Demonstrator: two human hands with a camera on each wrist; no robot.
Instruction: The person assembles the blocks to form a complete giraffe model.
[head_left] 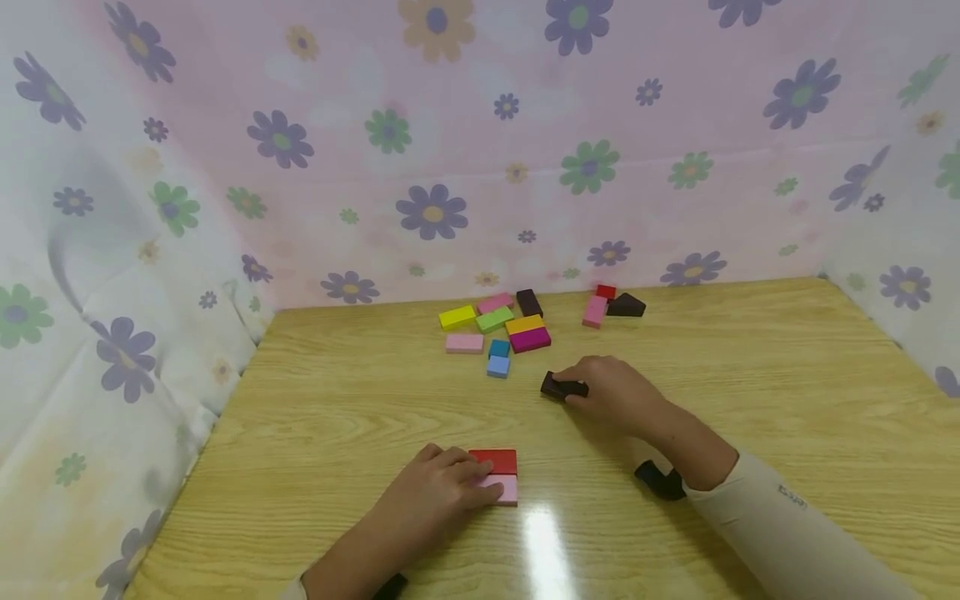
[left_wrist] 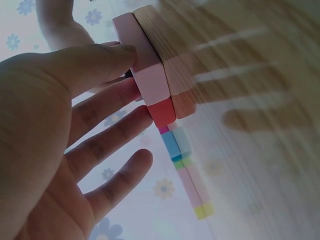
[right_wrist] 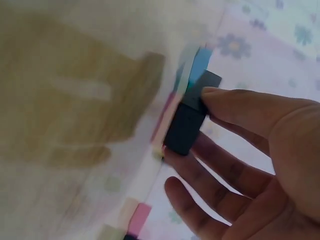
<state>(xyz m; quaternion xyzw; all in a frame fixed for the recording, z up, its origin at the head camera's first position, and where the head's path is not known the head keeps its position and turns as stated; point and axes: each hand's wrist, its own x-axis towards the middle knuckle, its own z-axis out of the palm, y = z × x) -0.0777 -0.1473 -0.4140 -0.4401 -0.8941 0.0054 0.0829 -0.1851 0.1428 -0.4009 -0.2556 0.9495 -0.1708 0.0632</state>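
Note:
A red block [head_left: 495, 461] and a pink block [head_left: 510, 490] lie long side to long side on the table, red on the far side. My left hand [head_left: 442, 483] rests its fingertips on their left part, the thumb touching the pink block [left_wrist: 142, 55]. The other fingers are fairly straight, two of their tips by the red block [left_wrist: 161, 113]. Farther forward and to the right, my right hand [head_left: 615, 392] pinches a black block [right_wrist: 187, 125] between thumb and fingers, close over the table. Its left end sticks out past the fingers.
Several colored blocks lie at the back middle, among them a yellow block [head_left: 457, 318], a magenta block [head_left: 530, 339] and a light blue block [head_left: 498, 367]. Right of them are another pink block [head_left: 595, 312] and a black angled block [head_left: 626, 306]. Flowered cloth [head_left: 480, 167] encloses the table [head_left: 337, 400].

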